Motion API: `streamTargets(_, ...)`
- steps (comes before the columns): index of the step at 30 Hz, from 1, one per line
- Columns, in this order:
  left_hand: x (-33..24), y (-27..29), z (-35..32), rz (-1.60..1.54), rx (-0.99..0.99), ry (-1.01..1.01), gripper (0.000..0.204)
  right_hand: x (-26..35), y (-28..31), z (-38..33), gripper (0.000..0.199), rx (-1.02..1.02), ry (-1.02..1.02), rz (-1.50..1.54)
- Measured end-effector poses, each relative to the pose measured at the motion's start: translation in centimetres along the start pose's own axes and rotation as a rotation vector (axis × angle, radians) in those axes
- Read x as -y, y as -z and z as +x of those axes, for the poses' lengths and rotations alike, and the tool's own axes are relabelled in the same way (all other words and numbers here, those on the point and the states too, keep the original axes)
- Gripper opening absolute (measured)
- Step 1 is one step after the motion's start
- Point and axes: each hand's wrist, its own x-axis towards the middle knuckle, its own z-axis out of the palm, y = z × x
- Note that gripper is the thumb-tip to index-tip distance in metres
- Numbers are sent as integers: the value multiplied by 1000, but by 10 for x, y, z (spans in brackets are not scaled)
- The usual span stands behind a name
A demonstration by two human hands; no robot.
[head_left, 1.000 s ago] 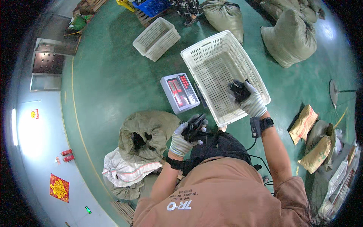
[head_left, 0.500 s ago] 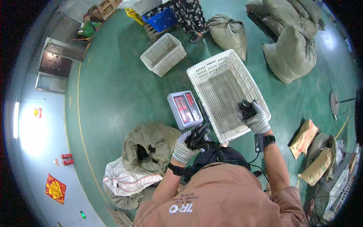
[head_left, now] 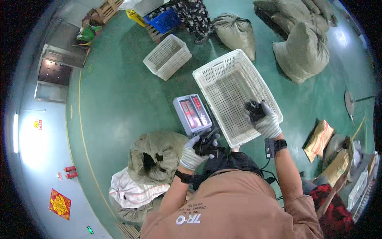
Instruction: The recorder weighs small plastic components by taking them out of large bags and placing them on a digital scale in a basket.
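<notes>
My left hand (head_left: 192, 156), in a white-grey glove, is closed around a bunch of small black parts (head_left: 207, 146) just below the scale. Their exact kind is too small to make out. My right hand (head_left: 269, 125), gloved as well, grips more black parts (head_left: 254, 110) over the near right side of a large white perforated crate (head_left: 225, 93). The crate's visible floor is bare mesh. Left of the crate stands a grey digital scale (head_left: 192, 114) with a lit red display and red keys.
An opened olive sack (head_left: 159, 159) with black contents lies at left, above a white woven sack (head_left: 133, 191). Ahead are a smaller white crate (head_left: 167, 55), a blue crate (head_left: 165, 22), a standing person's patterned clothing (head_left: 193, 18) and full sacks (head_left: 302, 51). Red-black cloth (head_left: 328, 209) shows at lower right.
The whole view has shifted slightly. My right hand has turned a little, its black parts farther in over the crate. A red-and-black cloth, apparently another person's clothing, has come in at lower right.
</notes>
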Motion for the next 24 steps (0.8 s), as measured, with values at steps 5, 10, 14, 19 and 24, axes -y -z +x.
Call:
streamTargets(5,2,-2,5,-708,49,249,51,-8,-13,-7,45,65,37,325)
streamTargets(10,8,1,3,-740,-13,275,52,-10,-22,-14,46,74,33,309)
streamTargets(14,19,5,4,-818,17,296,53,-12,-18,-13,47,57,29,315)
streamTargets(19,31,4,4,-834,50,289,56,-13,-12,-12,48,41,7,330)
streamTargets(24,34,3,2,-891,59,344,52,-14,-10,-12,49,22,4,327)
